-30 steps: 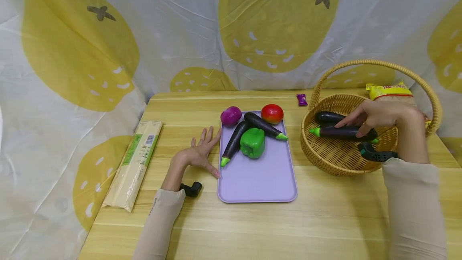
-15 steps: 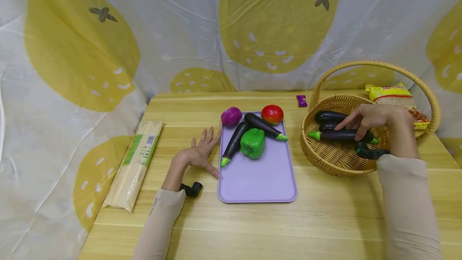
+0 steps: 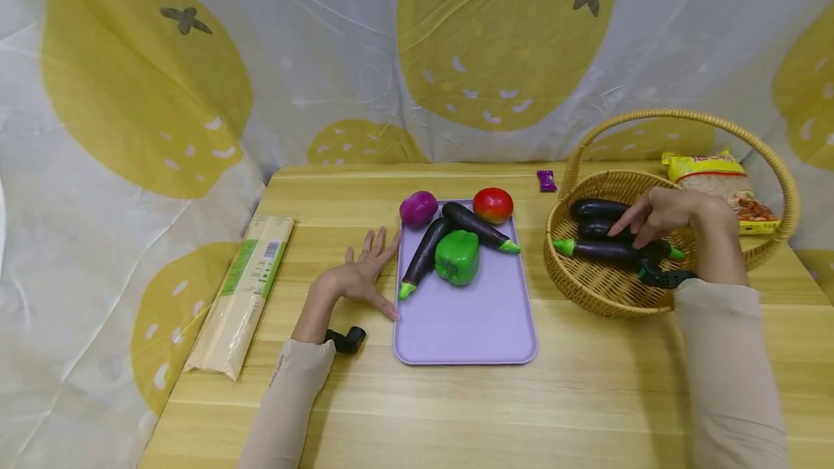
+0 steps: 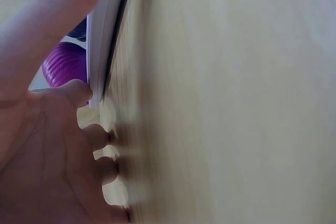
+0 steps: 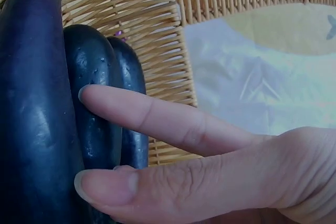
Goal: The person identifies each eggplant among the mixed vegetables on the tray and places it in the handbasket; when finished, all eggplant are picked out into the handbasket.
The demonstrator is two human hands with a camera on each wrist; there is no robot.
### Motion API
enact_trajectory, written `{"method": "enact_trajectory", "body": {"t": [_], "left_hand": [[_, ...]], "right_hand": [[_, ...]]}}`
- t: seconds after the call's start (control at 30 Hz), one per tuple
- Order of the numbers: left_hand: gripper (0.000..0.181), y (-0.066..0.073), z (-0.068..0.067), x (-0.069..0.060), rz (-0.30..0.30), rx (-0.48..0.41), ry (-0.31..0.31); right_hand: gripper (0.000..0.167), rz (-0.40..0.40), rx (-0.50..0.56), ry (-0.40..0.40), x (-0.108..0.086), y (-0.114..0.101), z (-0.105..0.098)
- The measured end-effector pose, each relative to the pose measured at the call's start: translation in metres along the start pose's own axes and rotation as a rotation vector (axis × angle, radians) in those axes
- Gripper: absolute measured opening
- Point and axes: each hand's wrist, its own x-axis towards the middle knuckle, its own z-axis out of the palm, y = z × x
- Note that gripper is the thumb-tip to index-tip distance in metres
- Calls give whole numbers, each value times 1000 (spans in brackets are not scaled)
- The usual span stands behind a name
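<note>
In the wicker basket [image 3: 586, 295], a front eggplant [image 3: 602, 252] with a green left end lies beside two dark elongated vegetables [image 5: 94, 119]. The right hand [image 3: 667, 216] reaches over them. Its index fingertip touches the middle one, while the thumb tip is between that one and the front eggplant [image 5: 37, 103]; the other fingers are mostly hidden. Spread wide, the left hand [image 3: 355, 277] rests on the table with thumb and a fingertip at the left rim of the lilac tray [image 3: 465, 324]. On the tray are two eggplants [image 3: 423, 255], a green pepper [image 3: 457, 258], a purple onion-like item [image 3: 418, 208] and a red fruit [image 3: 493, 205].
A long plastic-wrapped package [image 3: 242, 295] lies at the table's left edge. A small purple packet [image 3: 546, 180] sits behind, between tray and basket. A yellow-topped bag [image 3: 723, 183] is behind the basket at the right. The basket's tall handle [image 3: 677, 114] arches over it.
Having come off the front eggplant, the right hand has shifted slightly left, towards the middle dark vegetable. That eggplant has moved a little towards the basket's front. The left hand has stayed put.
</note>
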Motion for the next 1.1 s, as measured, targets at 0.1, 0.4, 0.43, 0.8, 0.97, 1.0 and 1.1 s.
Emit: {"method": "enact_trajectory", "body": {"t": [0.1, 0.4, 0.43, 0.8, 0.97, 1.0, 1.1], "left_hand": [[150, 0, -1, 0, 4, 2, 4], [151, -2, -1, 1, 2, 0, 7], [151, -2, -1, 1, 3, 1, 8], [151, 0, -1, 0, 0, -12, 7], [151, 1, 0, 1, 2, -19, 5], [151, 1, 0, 1, 2, -20, 5], [151, 1, 0, 0, 1, -21, 5]], "right_hand": [[40, -21, -46, 7, -3, -4, 1], [49, -217, -153, 93, -24, -48, 7], [49, -249, -170, 115, -25, -55, 8], [59, -479, -77, 329, 2, -133, 49], [64, -520, -58, 305, 28, -147, 75], [64, -514, -51, 304, 33, -149, 80], [60, -485, -31, 324, 46, -152, 94]]}}
